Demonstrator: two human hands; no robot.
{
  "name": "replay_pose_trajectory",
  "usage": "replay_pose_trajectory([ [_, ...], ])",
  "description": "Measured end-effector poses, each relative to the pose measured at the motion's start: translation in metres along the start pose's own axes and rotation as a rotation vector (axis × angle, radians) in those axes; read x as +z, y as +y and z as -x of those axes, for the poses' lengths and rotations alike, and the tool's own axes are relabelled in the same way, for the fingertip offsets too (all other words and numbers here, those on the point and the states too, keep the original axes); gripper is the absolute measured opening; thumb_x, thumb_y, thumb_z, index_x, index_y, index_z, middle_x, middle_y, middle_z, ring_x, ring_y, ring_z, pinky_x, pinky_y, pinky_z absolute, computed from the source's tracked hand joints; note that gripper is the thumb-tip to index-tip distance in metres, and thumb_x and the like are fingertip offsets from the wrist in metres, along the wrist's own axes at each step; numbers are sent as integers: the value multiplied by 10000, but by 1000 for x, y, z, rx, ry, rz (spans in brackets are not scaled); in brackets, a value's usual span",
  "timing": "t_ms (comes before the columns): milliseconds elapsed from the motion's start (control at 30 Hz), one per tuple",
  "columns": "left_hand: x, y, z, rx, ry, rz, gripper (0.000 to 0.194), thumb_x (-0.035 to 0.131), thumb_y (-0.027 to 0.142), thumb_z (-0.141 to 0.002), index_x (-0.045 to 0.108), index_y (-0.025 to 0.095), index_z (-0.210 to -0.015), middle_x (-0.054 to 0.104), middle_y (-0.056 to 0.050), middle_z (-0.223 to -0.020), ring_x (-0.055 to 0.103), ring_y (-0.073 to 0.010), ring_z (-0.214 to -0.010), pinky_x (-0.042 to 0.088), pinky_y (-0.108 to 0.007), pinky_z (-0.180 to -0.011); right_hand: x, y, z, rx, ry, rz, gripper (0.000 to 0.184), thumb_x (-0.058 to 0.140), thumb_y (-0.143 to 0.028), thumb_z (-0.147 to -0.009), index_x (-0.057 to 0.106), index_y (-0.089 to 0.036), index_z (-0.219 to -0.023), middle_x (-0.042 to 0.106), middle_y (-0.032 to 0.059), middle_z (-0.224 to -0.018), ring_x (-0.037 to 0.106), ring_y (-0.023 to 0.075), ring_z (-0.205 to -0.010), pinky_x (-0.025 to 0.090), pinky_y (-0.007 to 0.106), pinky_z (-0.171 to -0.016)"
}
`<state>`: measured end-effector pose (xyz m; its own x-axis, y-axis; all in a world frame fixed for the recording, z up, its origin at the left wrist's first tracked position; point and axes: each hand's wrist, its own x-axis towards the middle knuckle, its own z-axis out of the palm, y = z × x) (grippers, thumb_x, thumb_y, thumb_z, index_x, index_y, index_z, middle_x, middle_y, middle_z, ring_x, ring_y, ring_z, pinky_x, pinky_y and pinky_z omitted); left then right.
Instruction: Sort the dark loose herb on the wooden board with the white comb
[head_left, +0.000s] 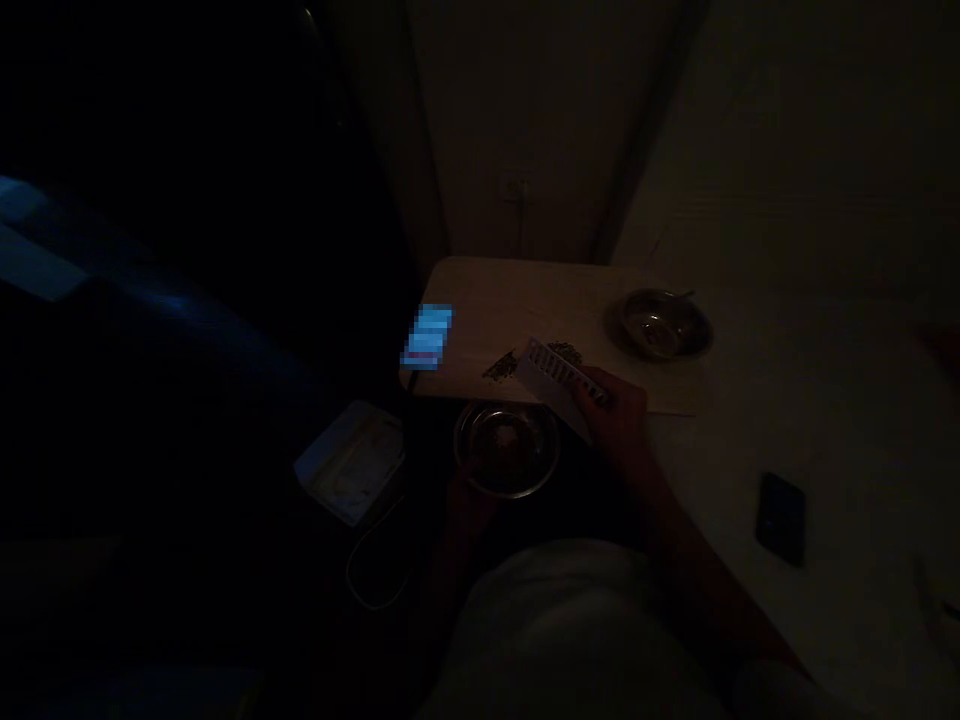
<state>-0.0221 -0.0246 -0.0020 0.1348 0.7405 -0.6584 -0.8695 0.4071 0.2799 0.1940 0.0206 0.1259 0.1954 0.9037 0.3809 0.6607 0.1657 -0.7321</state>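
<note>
In the dim light my right hand is closed on a flat pale scraper-like tool with a row of slots along its upper edge. The tool is tilted over the front edge of a light wooden board. Beside it on the board lie two small heaps of dark bits, a left heap and a right heap. Just below the board's edge, my left hand grips the rim of a round metal bowl. Something pale lies inside this bowl. The left fingers are only partly visible.
A second metal bowl with a utensil handle over its rim stands at the board's right. A dark phone lies on the pale surface to the right. At lower left is a whitish box-like object; a wall socket is behind.
</note>
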Motion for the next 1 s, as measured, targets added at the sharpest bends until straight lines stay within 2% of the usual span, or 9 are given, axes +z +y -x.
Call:
replay_pose_trajectory([
  [167, 0, 1, -1, 24, -85, 28, 390, 563, 296, -837, 653, 158, -1191, 727, -105, -1133, 566, -299, -1245, 402, -469, -1090, 3, -1, 3, -12, -12, -24, 308, 582, -389, -874, 743, -216, -1071, 760, 58, -1032, 719, 235, -887, 554, 340, -802],
  [367, -1, -3, -7, 55, -96, 48, 397, 580, 267, -816, 654, 166, -1192, 732, -96, -1117, 576, -293, -1233, 402, -463, -1090, 5, -2, 6, -33, -13, -32, 283, 597, -377, -863, 752, -222, -1042, 764, 55, -1012, 721, 242, -877, 559, 351, -798],
  [500, -3, -4, -9, 48, -130, 60, 431, 573, 273, -817, 635, 156, -1227, 711, -110, -1173, 550, -301, -1263, 387, -474, -1100, 8, -1, 7, -37, -7, -15, 275, 609, -366, -857, 757, -221, -1037, 766, 58, -1001, 724, 237, -845, 560, 334, -756],
  [700, -1, -3, -7, 76, -165, 91, 425, 563, 270, -819, 635, 148, -1219, 694, -110, -1214, 519, -302, -1294, 358, -482, -1118, 11, -3, 8, -44, -13, -23, 268, 616, -380, -858, 763, -222, -1018, 767, 51, -1000, 725, 232, -863, 556, 325, -773],
  [1000, -3, -2, -9, 34, -166, 105, 476, 560, 311, -815, 610, 136, -1255, 662, -128, -1266, 482, -317, -1327, 355, -491, -1116, 11, -5, 10, -60, -24, -31, 266, 610, -378, -860, 758, -230, -1024, 767, 45, -1003, 725, 236, -877, 557, 339, -787],
])
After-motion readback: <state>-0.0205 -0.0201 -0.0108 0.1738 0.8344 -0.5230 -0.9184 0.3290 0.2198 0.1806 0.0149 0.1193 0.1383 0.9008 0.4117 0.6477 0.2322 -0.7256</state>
